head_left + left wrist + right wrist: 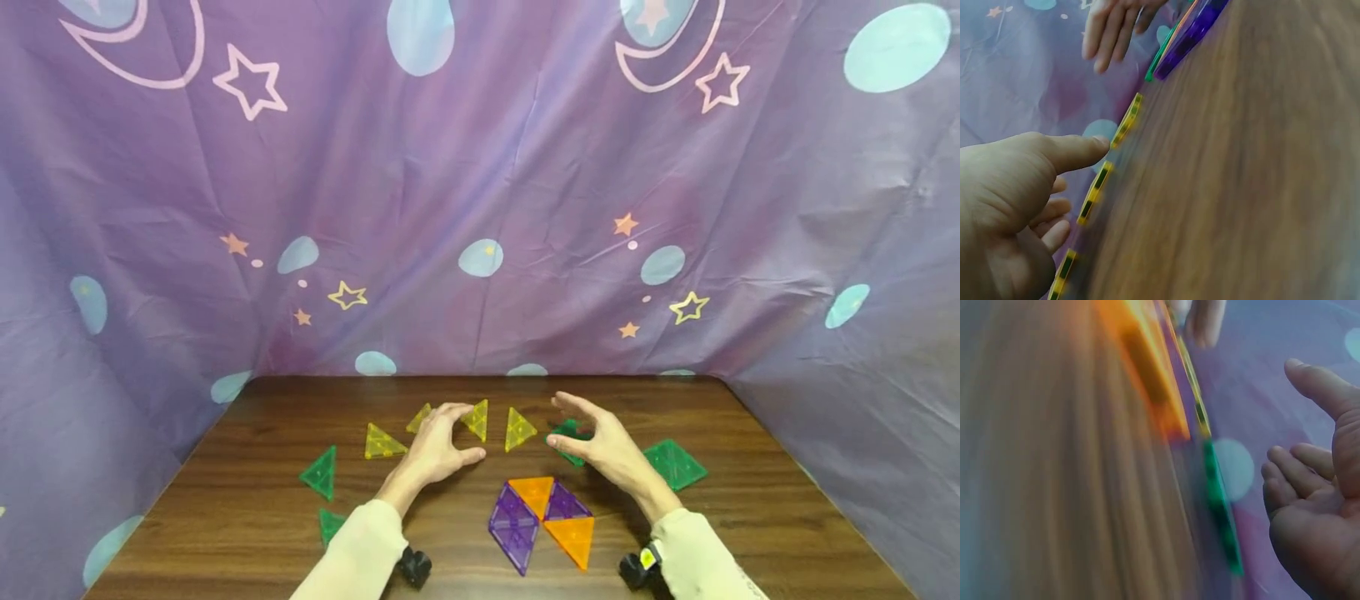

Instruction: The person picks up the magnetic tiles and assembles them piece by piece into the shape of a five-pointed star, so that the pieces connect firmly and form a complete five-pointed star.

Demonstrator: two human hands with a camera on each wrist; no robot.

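Both hands are held over the wooden table with nothing in them. My left hand (435, 450) has its thumb spread from relaxed fingers, near a yellow triangle tile (477, 421) behind its fingertips. My right hand (613, 454) has thumb and fingers apart, partly covering a green triangle tile (572, 431). Between the forearms lies a fan of translucent triangles: orange tiles (533, 494) and purple tiles (514, 507) whose tips meet near one point. In the right wrist view, an orange tile (1141, 362) is blurred, and the right palm (1316, 544) faces inward.
Other yellow triangles (519, 430) lie along the back of the table (247, 517). Green triangles (321, 473) sit at the left, one partly behind the left sleeve (363, 546). A green piece (675, 464) lies right of the right hand. A purple patterned cloth (480, 192) hangs behind.
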